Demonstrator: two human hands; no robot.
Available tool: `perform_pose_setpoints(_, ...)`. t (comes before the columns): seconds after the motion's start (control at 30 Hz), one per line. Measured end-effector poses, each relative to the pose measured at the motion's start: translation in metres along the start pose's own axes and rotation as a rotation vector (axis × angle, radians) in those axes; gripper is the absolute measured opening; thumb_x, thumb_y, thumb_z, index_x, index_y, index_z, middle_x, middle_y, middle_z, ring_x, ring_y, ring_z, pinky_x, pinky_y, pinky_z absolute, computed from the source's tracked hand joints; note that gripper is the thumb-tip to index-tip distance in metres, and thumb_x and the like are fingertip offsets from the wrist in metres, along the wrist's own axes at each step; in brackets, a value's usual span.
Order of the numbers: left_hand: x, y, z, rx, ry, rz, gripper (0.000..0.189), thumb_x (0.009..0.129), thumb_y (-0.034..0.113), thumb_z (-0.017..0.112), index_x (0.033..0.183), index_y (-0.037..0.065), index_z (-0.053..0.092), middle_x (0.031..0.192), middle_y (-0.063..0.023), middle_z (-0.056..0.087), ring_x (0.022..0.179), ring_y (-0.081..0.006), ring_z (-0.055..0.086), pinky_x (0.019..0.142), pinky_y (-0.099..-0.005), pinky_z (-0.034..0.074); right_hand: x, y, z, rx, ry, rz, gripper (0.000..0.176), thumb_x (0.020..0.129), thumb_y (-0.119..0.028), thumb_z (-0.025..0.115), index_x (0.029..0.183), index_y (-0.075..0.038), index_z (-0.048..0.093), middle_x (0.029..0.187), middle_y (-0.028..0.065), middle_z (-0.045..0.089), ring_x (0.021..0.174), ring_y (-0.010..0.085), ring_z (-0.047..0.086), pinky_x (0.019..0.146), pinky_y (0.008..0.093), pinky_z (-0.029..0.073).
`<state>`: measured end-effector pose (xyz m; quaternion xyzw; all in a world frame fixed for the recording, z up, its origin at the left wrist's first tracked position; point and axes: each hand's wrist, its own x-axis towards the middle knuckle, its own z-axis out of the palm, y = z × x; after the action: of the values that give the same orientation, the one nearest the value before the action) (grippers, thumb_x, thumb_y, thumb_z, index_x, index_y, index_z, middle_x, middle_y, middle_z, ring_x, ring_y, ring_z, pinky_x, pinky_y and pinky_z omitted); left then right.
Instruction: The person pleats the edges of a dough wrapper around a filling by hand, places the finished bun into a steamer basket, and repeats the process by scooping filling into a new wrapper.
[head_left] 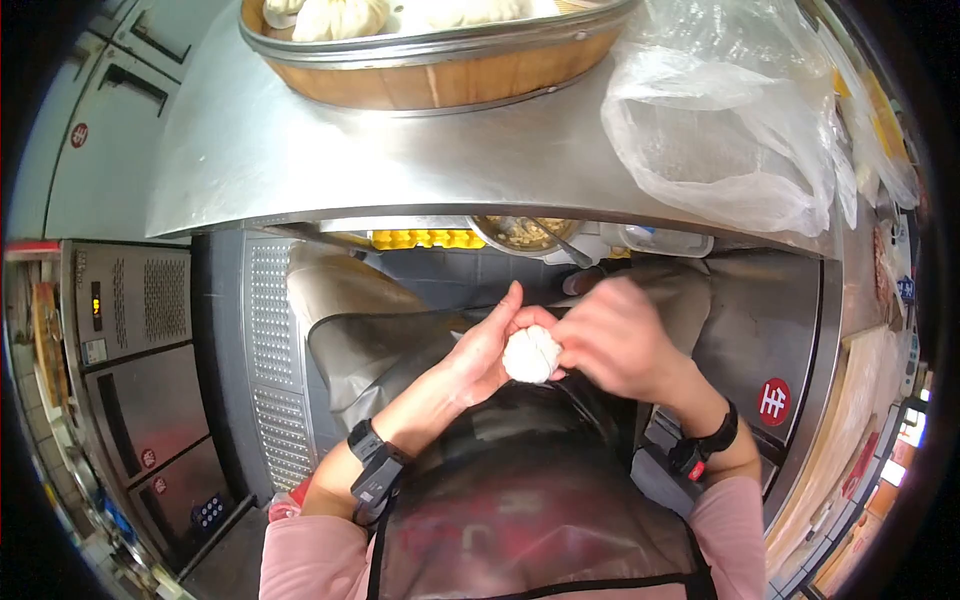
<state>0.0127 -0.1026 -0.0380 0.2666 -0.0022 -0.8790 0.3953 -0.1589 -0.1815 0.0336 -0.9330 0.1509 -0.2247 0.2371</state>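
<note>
A white pleated bun (531,355) sits between my two hands, above the dark apron on my lap. My left hand (487,350) cups it from the left side, thumb pointing up and fingers curled behind it. At its right edge, my right hand (615,340) has its fingers closed together against the dough. Motion blurs that hand somewhat, and the fingertips' exact pinch is partly hidden.
A round bamboo steamer (430,80) holding several buns stands on the steel table (400,160) ahead. Clear plastic bags (720,110) lie at its right. Under the tabletop are a bowl of filling (530,233) with a utensil and a yellow tray (428,239).
</note>
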Motion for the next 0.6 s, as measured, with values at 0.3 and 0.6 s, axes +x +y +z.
perform_pose_setpoints(0.3, 0.005, -0.002, 0.0, -0.003, 0.028, 0.135, 0.062, 0.096, 0.056, 0.021, 0.089, 0.007, 0.06, 0.085, -0.0028, 0.061, 0.079, -0.0117, 0.059, 0.072, -0.0261, 0.048, -0.014, -0.014, 0.03, -0.072, 0.045, 0.076, 0.016, 0.065, -0.007, 0.065, 0.079, -0.007, 0.058, 0.079, 0.0047, 0.05, 0.072, 0.0225, 0.049, 0.064, 0.0343, 0.039)
perform_pose_setpoints(0.6, -0.002, -0.006, 0.011, 0.035, 0.191, 0.213, 0.06, 0.097, 0.054, 0.022, 0.088, 0.008, 0.06, 0.08, -0.0011, 0.059, 0.078, -0.0104, 0.057, 0.071, -0.0256, 0.046, -0.01, -0.017, 0.04, -0.224, 0.011, -0.036, 0.014, 0.067, -0.013, 0.06, 0.078, -0.006, 0.055, 0.081, 0.0047, 0.049, 0.073, 0.0205, 0.049, 0.063, 0.0324, 0.04)
